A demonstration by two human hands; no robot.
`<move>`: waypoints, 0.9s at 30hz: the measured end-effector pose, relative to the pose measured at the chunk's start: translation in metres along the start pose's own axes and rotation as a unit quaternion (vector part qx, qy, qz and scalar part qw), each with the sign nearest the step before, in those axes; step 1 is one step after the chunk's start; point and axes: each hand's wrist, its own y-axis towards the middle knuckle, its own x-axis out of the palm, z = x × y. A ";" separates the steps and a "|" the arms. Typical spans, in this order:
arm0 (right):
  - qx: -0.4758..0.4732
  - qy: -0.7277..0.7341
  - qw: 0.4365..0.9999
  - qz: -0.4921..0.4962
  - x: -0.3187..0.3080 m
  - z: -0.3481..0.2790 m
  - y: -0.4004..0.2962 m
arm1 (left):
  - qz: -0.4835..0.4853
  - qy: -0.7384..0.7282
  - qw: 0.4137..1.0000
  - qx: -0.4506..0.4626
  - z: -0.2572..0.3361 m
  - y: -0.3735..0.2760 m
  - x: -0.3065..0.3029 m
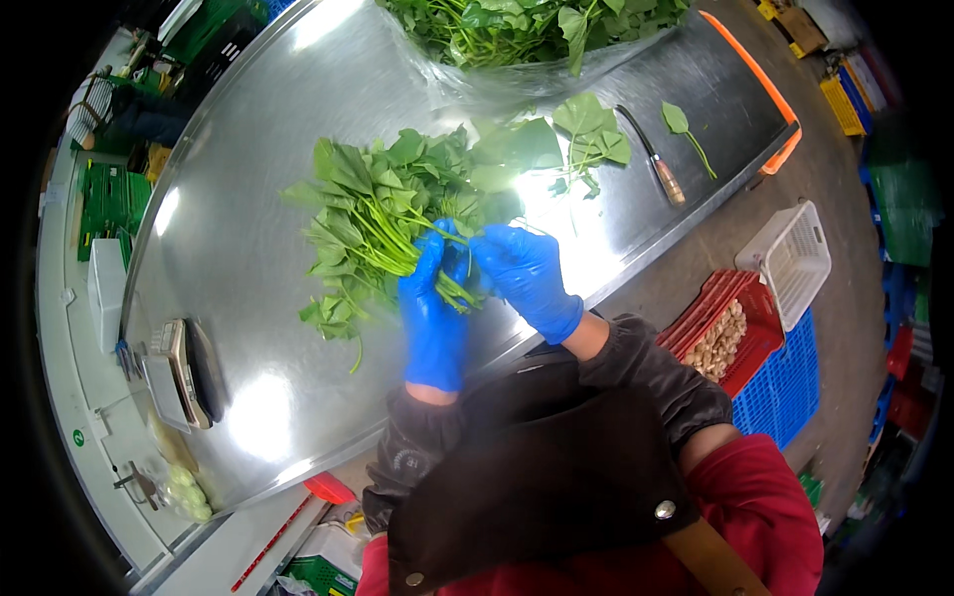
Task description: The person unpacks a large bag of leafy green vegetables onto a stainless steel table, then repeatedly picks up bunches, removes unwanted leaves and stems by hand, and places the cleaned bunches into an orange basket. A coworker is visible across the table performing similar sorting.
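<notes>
Both hands wear blue gloves. My left hand (436, 313) is closed around the stems of a bunch of leafy greens (380, 231), whose leaves spread to the left over the steel table. To its right, my right hand (525, 276) has its fingers bent at a thin green stem beside the bunch; the fingertips are partly hidden. Loose leaves (589, 130) lie beyond my right hand. Farther right are a sickle (665, 177) with a wooden handle and a single leaf on its stem (689, 138).
A plastic bag heaped with greens (522, 37) lies at the table's far side. A weighing scale (179, 376) stands at the left. Right of the table are a red crate (756, 316) with pale brown produce, a white crate (816, 261) and a blue crate (790, 387).
</notes>
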 end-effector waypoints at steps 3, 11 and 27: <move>0.015 -0.013 0.999 -0.035 -0.002 -0.008 0.005 | -0.008 0.038 0.999 0.025 0.002 0.001 0.003; 0.132 0.048 0.987 -0.079 -0.018 -0.007 0.016 | -0.026 0.136 0.989 0.057 -0.004 0.005 0.015; 0.040 -0.325 0.936 -0.132 -0.046 0.002 0.033 | -0.061 -0.201 0.977 -0.022 0.064 0.021 -0.107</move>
